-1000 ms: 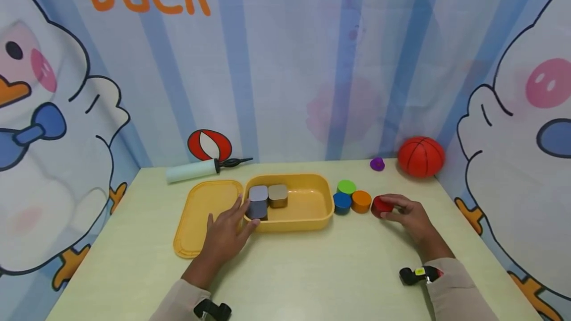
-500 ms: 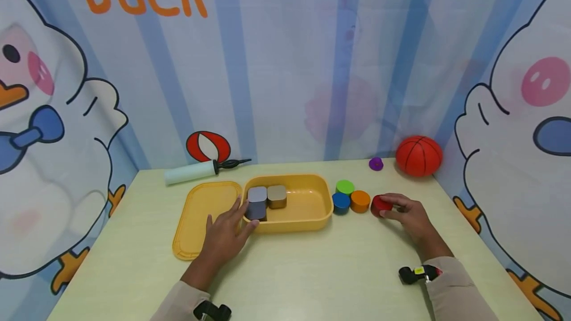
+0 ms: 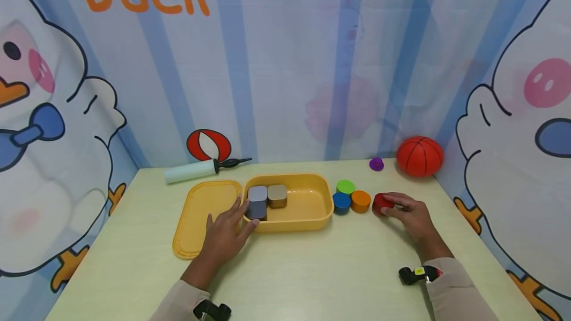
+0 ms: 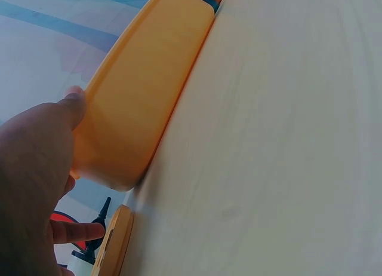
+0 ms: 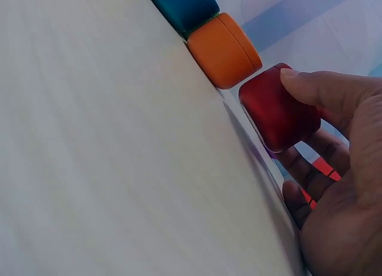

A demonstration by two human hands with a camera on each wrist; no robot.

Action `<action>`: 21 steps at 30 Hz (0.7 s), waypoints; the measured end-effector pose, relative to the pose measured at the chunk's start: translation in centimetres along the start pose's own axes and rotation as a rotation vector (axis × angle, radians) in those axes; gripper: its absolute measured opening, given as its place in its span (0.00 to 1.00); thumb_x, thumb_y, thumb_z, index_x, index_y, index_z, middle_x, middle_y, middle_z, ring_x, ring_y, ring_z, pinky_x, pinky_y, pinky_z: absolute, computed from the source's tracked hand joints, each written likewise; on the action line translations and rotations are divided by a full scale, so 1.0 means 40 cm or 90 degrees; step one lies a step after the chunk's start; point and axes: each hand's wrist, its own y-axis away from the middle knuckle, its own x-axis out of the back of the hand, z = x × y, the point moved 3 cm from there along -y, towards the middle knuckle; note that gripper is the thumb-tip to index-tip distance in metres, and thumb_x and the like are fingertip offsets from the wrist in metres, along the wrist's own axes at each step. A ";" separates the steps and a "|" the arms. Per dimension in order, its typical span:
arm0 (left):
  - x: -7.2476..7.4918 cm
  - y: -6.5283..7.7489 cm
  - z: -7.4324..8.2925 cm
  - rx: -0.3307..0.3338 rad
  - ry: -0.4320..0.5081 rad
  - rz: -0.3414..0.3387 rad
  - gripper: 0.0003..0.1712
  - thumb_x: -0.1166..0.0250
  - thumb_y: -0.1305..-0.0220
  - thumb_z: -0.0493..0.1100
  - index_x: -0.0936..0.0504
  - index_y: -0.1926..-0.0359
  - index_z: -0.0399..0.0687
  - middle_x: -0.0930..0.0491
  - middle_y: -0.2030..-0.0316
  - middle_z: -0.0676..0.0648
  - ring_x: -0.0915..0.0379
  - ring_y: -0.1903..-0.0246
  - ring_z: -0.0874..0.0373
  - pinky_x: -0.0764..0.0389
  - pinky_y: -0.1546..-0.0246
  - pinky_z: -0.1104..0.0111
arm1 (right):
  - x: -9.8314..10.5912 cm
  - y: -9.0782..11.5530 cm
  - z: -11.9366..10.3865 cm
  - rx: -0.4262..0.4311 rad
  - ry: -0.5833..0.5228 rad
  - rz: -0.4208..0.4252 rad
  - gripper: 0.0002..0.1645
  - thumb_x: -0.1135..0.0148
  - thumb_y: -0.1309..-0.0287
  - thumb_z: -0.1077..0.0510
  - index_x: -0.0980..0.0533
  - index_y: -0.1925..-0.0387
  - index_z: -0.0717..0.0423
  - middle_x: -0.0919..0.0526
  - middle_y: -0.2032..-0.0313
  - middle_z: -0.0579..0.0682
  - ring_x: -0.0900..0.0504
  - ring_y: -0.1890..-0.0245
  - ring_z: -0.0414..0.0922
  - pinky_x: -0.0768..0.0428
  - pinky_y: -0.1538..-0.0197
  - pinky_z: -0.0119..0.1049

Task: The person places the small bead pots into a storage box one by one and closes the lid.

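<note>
My right hand pinches a small red round tin between thumb and fingers, at or just above the tabletop. Left of it stand an orange round tin, a blue one and a green one, grouped together. With fingers spread, my left hand touches the near left corner of a yellow open box; in the left wrist view the thumb lies at its rim. Inside the box's left end sit a lilac square tin, a darker grey one and a gold one.
A yellow lid lies flat left of the box, partly under my left hand. Behind it lies a pale green hand pump. At the back right are a red toy basketball and a small purple object.
The red tin shifts very slightly to the right in my right hand, its gap to the orange tin a little wider. My left hand keeps its place on the box.
</note>
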 end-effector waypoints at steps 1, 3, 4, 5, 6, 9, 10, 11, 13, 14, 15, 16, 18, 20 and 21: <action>0.000 0.000 0.000 0.000 -0.001 0.000 0.44 0.40 0.21 0.69 0.34 0.15 0.56 0.40 0.14 0.49 0.28 0.23 0.37 0.51 0.24 0.18 | 0.001 0.000 0.000 -0.003 -0.001 0.000 0.34 0.22 0.32 0.47 0.19 0.29 0.51 0.24 0.24 0.58 0.27 0.26 0.55 0.24 0.45 0.19; 0.000 0.001 0.000 0.001 -0.001 0.001 0.44 0.40 0.21 0.69 0.34 0.15 0.55 0.40 0.14 0.48 0.28 0.23 0.37 0.51 0.24 0.18 | 0.002 -0.001 0.000 -0.007 -0.003 0.002 0.35 0.23 0.32 0.45 0.19 0.28 0.50 0.24 0.23 0.57 0.29 0.24 0.57 0.24 0.44 0.22; 0.000 0.001 0.001 0.002 0.000 0.000 0.44 0.40 0.21 0.69 0.34 0.16 0.55 0.40 0.14 0.49 0.28 0.23 0.37 0.51 0.24 0.18 | 0.003 -0.001 0.000 -0.009 -0.002 0.003 0.35 0.23 0.32 0.45 0.19 0.28 0.50 0.24 0.23 0.57 0.29 0.23 0.57 0.24 0.43 0.23; 0.000 0.002 0.001 0.002 0.000 -0.001 0.44 0.40 0.21 0.69 0.34 0.16 0.55 0.40 0.14 0.49 0.28 0.23 0.37 0.51 0.24 0.18 | 0.004 0.000 0.000 -0.010 0.002 0.006 0.35 0.23 0.32 0.44 0.19 0.28 0.49 0.24 0.23 0.56 0.30 0.23 0.57 0.24 0.43 0.23; -0.001 0.002 0.001 0.003 0.001 -0.002 0.44 0.40 0.21 0.69 0.34 0.16 0.55 0.40 0.14 0.49 0.28 0.23 0.37 0.51 0.24 0.18 | 0.005 0.002 0.000 -0.010 0.002 0.010 0.35 0.23 0.32 0.43 0.19 0.28 0.49 0.24 0.23 0.56 0.30 0.23 0.56 0.24 0.43 0.24; -0.001 0.005 0.001 0.002 -0.003 0.000 0.44 0.40 0.22 0.69 0.33 0.16 0.55 0.40 0.15 0.48 0.28 0.23 0.37 0.50 0.24 0.18 | 0.007 0.006 0.002 0.004 0.008 0.024 0.35 0.23 0.32 0.42 0.19 0.29 0.49 0.23 0.24 0.56 0.30 0.24 0.54 0.24 0.44 0.21; -0.001 0.006 0.001 0.001 -0.005 0.002 0.44 0.40 0.22 0.69 0.33 0.16 0.55 0.39 0.15 0.48 0.28 0.23 0.37 0.50 0.24 0.18 | 0.007 0.008 0.002 0.006 0.008 0.028 0.35 0.24 0.32 0.42 0.19 0.29 0.49 0.24 0.23 0.56 0.30 0.24 0.53 0.24 0.44 0.20; -0.001 0.006 0.000 0.000 -0.007 0.003 0.44 0.40 0.22 0.69 0.33 0.16 0.54 0.39 0.15 0.48 0.28 0.23 0.37 0.50 0.24 0.18 | 0.007 0.010 0.002 0.012 0.008 0.033 0.35 0.24 0.31 0.42 0.19 0.29 0.49 0.24 0.24 0.56 0.30 0.24 0.52 0.24 0.45 0.19; -0.001 0.007 0.001 0.000 -0.007 0.005 0.44 0.40 0.22 0.69 0.33 0.16 0.54 0.39 0.15 0.48 0.28 0.23 0.37 0.50 0.25 0.18 | 0.007 0.012 0.002 0.018 0.005 0.041 0.35 0.24 0.31 0.41 0.19 0.28 0.49 0.24 0.24 0.55 0.30 0.24 0.53 0.24 0.46 0.17; 0.000 0.007 0.001 0.001 -0.007 0.005 0.44 0.40 0.22 0.69 0.33 0.16 0.54 0.39 0.15 0.48 0.28 0.23 0.37 0.50 0.25 0.18 | 0.007 0.013 0.002 0.018 0.005 0.046 0.35 0.24 0.31 0.41 0.19 0.28 0.48 0.24 0.23 0.55 0.30 0.25 0.52 0.24 0.46 0.16; 0.000 0.006 0.001 0.001 -0.008 0.005 0.44 0.40 0.22 0.69 0.33 0.16 0.54 0.39 0.15 0.48 0.28 0.23 0.37 0.50 0.25 0.18 | 0.008 0.014 0.000 0.019 0.003 0.049 0.35 0.25 0.31 0.41 0.19 0.28 0.48 0.24 0.23 0.55 0.30 0.24 0.52 0.24 0.46 0.16; 0.002 0.006 0.003 0.003 -0.008 0.003 0.44 0.40 0.22 0.69 0.33 0.16 0.54 0.40 0.15 0.48 0.28 0.23 0.37 0.50 0.24 0.18 | 0.008 0.014 -0.001 0.021 0.001 0.054 0.35 0.24 0.31 0.40 0.19 0.28 0.48 0.24 0.23 0.54 0.30 0.25 0.52 0.24 0.47 0.15; 0.004 0.005 0.005 0.006 -0.009 0.001 0.44 0.40 0.22 0.69 0.34 0.16 0.55 0.40 0.14 0.48 0.28 0.23 0.37 0.50 0.24 0.18 | 0.010 0.014 -0.004 0.030 0.000 0.067 0.35 0.24 0.31 0.41 0.19 0.28 0.47 0.23 0.24 0.54 0.28 0.27 0.49 0.23 0.47 0.14; 0.005 0.002 0.008 0.007 -0.007 -0.002 0.44 0.40 0.22 0.69 0.34 0.15 0.55 0.40 0.14 0.48 0.28 0.23 0.37 0.51 0.24 0.18 | 0.012 0.016 -0.009 0.046 -0.001 0.090 0.34 0.23 0.32 0.43 0.18 0.30 0.49 0.21 0.26 0.54 0.25 0.32 0.43 0.22 0.48 0.14; 0.005 0.001 0.009 0.006 -0.007 -0.003 0.44 0.40 0.22 0.70 0.34 0.15 0.55 0.40 0.14 0.48 0.28 0.23 0.37 0.51 0.24 0.18 | 0.014 0.016 -0.011 0.054 -0.001 0.101 0.33 0.23 0.32 0.44 0.17 0.30 0.50 0.20 0.27 0.55 0.24 0.35 0.39 0.21 0.48 0.14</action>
